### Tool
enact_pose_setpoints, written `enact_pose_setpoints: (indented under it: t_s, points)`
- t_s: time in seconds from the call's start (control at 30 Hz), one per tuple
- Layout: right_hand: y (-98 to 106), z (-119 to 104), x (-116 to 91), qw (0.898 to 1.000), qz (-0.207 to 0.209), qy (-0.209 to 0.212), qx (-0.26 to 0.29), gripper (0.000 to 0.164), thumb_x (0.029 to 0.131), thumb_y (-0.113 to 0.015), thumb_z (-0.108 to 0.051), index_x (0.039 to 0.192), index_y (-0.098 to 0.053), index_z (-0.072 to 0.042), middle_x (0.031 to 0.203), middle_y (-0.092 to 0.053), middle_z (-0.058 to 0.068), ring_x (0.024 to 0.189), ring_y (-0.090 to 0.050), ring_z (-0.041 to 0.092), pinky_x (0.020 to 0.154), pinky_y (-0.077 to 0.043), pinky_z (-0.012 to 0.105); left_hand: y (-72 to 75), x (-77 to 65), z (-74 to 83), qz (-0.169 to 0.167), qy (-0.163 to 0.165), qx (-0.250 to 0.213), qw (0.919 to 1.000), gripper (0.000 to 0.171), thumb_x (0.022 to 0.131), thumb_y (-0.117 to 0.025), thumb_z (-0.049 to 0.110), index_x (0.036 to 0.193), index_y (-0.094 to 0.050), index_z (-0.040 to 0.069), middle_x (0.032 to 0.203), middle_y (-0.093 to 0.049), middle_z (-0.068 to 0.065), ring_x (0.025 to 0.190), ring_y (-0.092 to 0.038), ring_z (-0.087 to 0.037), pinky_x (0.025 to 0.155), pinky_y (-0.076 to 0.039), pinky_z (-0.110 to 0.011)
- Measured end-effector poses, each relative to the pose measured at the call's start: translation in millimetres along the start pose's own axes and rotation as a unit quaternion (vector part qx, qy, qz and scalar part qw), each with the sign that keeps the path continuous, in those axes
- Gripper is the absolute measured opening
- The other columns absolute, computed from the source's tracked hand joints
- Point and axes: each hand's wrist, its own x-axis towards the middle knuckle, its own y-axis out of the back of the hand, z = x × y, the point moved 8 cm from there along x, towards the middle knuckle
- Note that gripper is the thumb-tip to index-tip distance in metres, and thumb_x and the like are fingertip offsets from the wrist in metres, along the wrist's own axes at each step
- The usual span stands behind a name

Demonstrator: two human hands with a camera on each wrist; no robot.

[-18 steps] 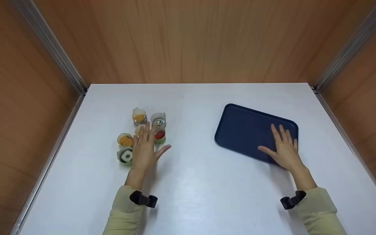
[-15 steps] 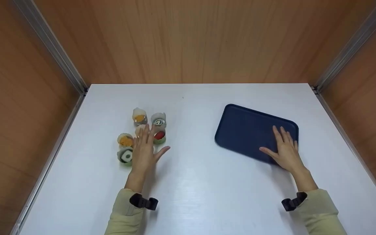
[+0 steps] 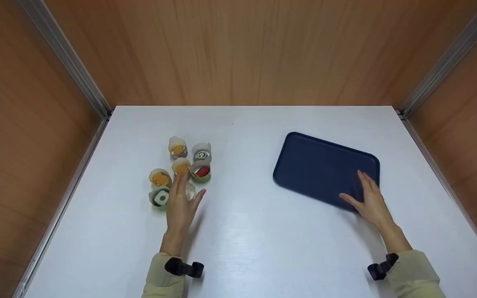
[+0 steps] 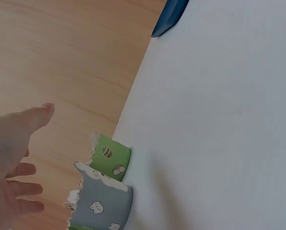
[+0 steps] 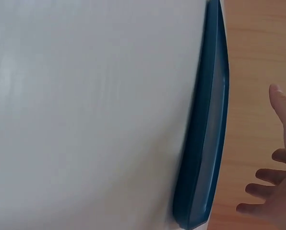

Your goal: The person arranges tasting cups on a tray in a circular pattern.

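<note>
My left hand hovers over the near part of a group of small paper cups, fingers extended and thumb spread, holding nothing. One cup holds a red piece, others such as this cup hold orange pieces, and another cup has a white ring-shaped piece. A pale cup is partly hidden behind the left hand. In the left wrist view a grey-blue cup with animal prints stands before a green cup. My right hand, fingers apart and nothing held, is above the near right corner of a dark blue tray.
A white table carries everything. Wood-grain panels stand at the back and both sides, with metal rails at the corners. The tray lies at a slant, a stretch of table between it and the cups.
Both hands have drawn back toward the person, the right one also slightly rightward. More of the orange-filled middle cup and the pale cup now shows. The cups and tray have stayed put.
</note>
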Motion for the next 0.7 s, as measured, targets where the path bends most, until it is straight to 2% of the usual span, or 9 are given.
enact_pose_setpoints:
  t_s: [0.17, 0.4, 0.7]
  points:
    - [4.2, 13.1, -9.5, 1.0, 0.008, -0.005, 0.021, 0.088, 0.078, -0.066, -0.036, 0.138, -0.017, 0.004, 0.136, -0.018, 0.033, 0.123, -0.018, 0.049, 0.095, -0.02, 0.06, 2.6, -9.6, -6.3, 0.038, 0.014, -0.039, 0.9984, 0.059, 0.076, -0.07, 0.019, 0.126, -0.045, 0.0, 0.13, -0.041, -0.017, 0.121, -0.036, -0.029, 0.097, -0.032, -0.039]
    - [9.7, 28.6, -20.5, 0.999, 0.005, -0.022, 0.03, 0.087, 0.079, -0.066, -0.033, 0.138, -0.015, 0.005, 0.134, -0.018, 0.036, 0.121, -0.019, 0.051, 0.094, -0.02, 0.061, 4.3, -20.6, -14.9, 0.076, 0.037, -0.056, 0.9949, 0.054, 0.076, -0.07, 0.017, 0.122, -0.047, -0.003, 0.12, -0.047, -0.016, 0.114, -0.042, -0.026, 0.095, -0.035, -0.037]
    - [13.4, 49.9, -29.0, 0.997, 0.0, -0.053, 0.049, 0.087, 0.08, -0.064, -0.034, 0.139, -0.012, 0.005, 0.135, -0.015, 0.036, 0.121, -0.016, 0.052, 0.094, -0.018, 0.062, 3.5, -32.6, -26.5, 0.123, 0.08, -0.103, 0.9837, 0.054, 0.072, -0.073, 0.01, 0.116, -0.048, -0.009, 0.112, -0.048, -0.02, 0.105, -0.047, -0.032, 0.09, -0.039, -0.039]
